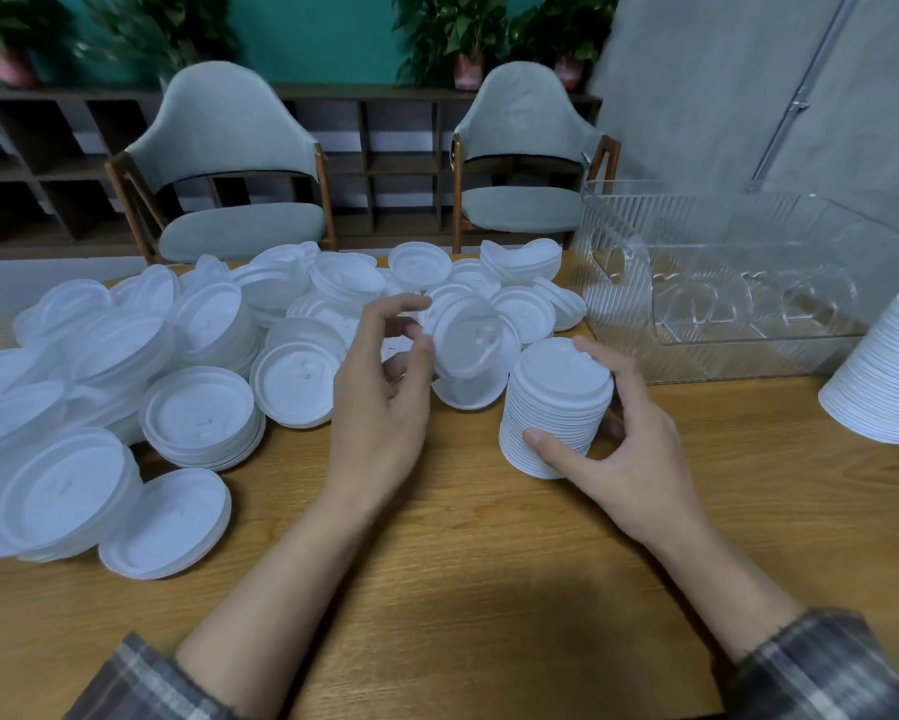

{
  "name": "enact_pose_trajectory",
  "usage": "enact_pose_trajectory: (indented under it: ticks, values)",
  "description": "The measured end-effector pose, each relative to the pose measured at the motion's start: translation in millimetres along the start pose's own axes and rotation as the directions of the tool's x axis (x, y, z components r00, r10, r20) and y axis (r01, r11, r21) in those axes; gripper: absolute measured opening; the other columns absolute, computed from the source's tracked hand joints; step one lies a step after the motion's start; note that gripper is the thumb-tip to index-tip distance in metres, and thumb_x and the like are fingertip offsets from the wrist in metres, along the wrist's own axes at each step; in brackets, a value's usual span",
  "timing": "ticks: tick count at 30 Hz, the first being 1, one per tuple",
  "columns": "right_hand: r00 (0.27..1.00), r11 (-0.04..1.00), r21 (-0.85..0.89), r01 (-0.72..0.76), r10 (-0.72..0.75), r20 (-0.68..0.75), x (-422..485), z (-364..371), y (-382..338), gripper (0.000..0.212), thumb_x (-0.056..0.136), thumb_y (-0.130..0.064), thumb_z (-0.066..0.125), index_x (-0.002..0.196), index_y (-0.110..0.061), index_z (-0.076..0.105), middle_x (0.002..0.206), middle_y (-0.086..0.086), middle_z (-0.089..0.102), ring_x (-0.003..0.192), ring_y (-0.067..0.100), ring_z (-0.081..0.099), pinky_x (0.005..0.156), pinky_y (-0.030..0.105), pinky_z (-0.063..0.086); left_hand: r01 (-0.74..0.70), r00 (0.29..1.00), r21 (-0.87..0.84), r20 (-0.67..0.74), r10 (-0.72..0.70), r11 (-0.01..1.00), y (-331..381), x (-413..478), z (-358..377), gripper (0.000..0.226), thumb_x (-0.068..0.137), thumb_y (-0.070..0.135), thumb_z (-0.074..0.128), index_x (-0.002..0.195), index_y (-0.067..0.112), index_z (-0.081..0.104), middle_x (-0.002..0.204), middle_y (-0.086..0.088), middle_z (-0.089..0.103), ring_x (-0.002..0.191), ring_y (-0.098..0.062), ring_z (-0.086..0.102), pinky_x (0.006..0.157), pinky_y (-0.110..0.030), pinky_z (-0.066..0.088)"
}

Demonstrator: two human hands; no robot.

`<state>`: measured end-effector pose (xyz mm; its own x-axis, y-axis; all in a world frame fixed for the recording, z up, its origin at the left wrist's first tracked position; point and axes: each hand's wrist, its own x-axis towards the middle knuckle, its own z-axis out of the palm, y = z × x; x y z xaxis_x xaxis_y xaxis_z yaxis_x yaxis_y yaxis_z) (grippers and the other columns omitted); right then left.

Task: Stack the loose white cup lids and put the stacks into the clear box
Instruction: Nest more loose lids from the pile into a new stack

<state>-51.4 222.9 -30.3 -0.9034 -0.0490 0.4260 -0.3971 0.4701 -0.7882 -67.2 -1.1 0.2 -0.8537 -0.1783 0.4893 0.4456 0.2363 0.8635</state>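
Observation:
Many loose white cup lids (197, 413) lie heaped over the left and far side of the wooden table (468, 574). My left hand (385, 397) pinches one white lid (468, 340), tilted and raised just left of a tall stack of lids (556, 407). My right hand (618, 449) grips that stack, thumb at its lower front and fingers round its far side. The clear box (748, 356) with ribbed walls stands at the back right with no lids visible inside. A second tall stack of lids (889, 376) leans at the right edge, in front of the box.
Two grey chairs (239, 163) stand behind the table, with dark shelving and potted plants beyond. A grey wall rises behind the box. Bare wood shows in the near middle between my forearms.

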Motion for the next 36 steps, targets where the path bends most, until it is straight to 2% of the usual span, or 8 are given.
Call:
enact_pose_trajectory:
  ticks: [6, 9, 13, 18, 20, 24, 30, 36]
  values:
    - [0.999, 1.0, -0.005, 0.017, -0.017, 0.029, 0, 3, -3, 0.083, 0.072, -0.057, 0.084, 0.145, -0.043, 0.046, 0.139, -0.028, 0.053, 0.134, -0.002, 0.049, 0.107, 0.031, 0.048, 0.266, 0.962, -0.406, 0.059, -0.265, 0.874, 4, 7, -1, 0.016, 0.107, 0.009, 0.056, 0.109, 0.017, 0.069, 0.114, -0.008, 0.07, 0.093, -0.02, 0.066, 0.078, -0.026, 0.058]
    - [0.997, 0.997, 0.001, 0.076, -0.076, 0.024, 1, 5, -4, 0.077, 0.082, -0.058, 0.077, 0.149, -0.034, 0.049, 0.145, -0.019, 0.054, 0.139, 0.008, 0.049, 0.111, 0.041, 0.048, 0.352, 0.935, -0.499, 0.154, -0.319, 0.792, 5, 6, 3, 0.017, 0.107, 0.009, 0.057, 0.113, 0.017, 0.07, 0.111, -0.008, 0.071, 0.091, -0.02, 0.066, 0.078, -0.027, 0.059]
    - [0.993, 0.993, 0.004, 0.115, -0.115, 0.013, 1, 8, -5, 0.072, 0.087, -0.053, 0.073, 0.15, -0.028, 0.05, 0.145, -0.016, 0.056, 0.139, 0.01, 0.051, 0.111, 0.035, 0.047, 0.301, 0.949, -0.376, 0.21, -0.236, 0.877, 3, 0, 10, 0.028, 0.104, 0.009, 0.06, 0.117, 0.028, 0.076, 0.097, -0.007, 0.069, 0.09, -0.016, 0.065, 0.08, -0.034, 0.054]
    - [0.996, 0.988, 0.124, 0.088, -0.089, 0.007, 1, 12, -7, 0.096, 0.085, -0.037, 0.083, 0.162, -0.026, 0.026, 0.146, -0.009, 0.058, 0.136, 0.006, 0.055, 0.107, 0.021, 0.048, 0.186, 0.965, -0.199, 0.221, -0.141, 0.962, 5, -4, 13, 0.033, 0.102, 0.008, 0.06, 0.117, 0.031, 0.078, 0.082, 0.007, 0.067, 0.083, -0.011, 0.06, 0.082, -0.035, 0.053]
    - [0.996, 0.988, 0.129, 0.09, -0.092, 0.012, 1, 12, -7, 0.095, 0.086, -0.037, 0.082, 0.162, -0.031, 0.025, 0.147, -0.009, 0.057, 0.136, 0.005, 0.054, 0.108, 0.022, 0.047, 0.175, 0.964, -0.163, 0.229, -0.135, 0.971, 6, -5, 13, 0.032, 0.103, 0.009, 0.059, 0.119, 0.029, 0.078, 0.086, 0.01, 0.071, 0.084, -0.012, 0.062, 0.083, -0.037, 0.054]
    - [0.993, 0.992, 0.055, 0.115, -0.117, 0.035, 1, 10, -3, 0.08, 0.087, -0.053, 0.075, 0.157, -0.036, 0.038, 0.153, -0.016, 0.05, 0.143, 0.007, 0.047, 0.114, 0.042, 0.047, 0.12, 0.97, -0.07, 0.22, -0.102, 0.99, 0, -8, 16, 0.029, 0.104, 0.018, 0.06, 0.123, 0.034, 0.076, 0.107, 0.005, 0.075, 0.101, -0.018, 0.069, 0.093, -0.052, 0.057]
    - [0.993, 0.991, 0.088, 0.104, -0.108, 0.043, 1, 8, -5, 0.078, 0.087, -0.051, 0.075, 0.155, -0.034, 0.042, 0.152, -0.015, 0.052, 0.141, 0.01, 0.05, 0.11, 0.046, 0.05, 0.08, 0.965, 0.023, 0.249, -0.084, 0.997, 6, -15, 17, 0.038, 0.088, 0.048, 0.073, 0.126, 0.041, 0.072, 0.116, 0.014, 0.064, 0.107, -0.006, 0.064, 0.082, -0.017, 0.05]
    - [0.995, 0.991, 0.107, 0.084, -0.089, 0.049, 0, 7, -7, 0.077, 0.085, -0.05, 0.078, 0.153, -0.034, 0.044, 0.148, -0.015, 0.054, 0.138, 0.009, 0.053, 0.109, 0.042, 0.052, 0.048, 0.967, 0.049, 0.249, -0.059, 0.998, 7, -16, 18, 0.053, 0.08, 0.045, 0.086, 0.13, 0.035, 0.07, 0.125, 0.019, 0.069, 0.12, -0.004, 0.062, 0.095, -0.033, 0.054]
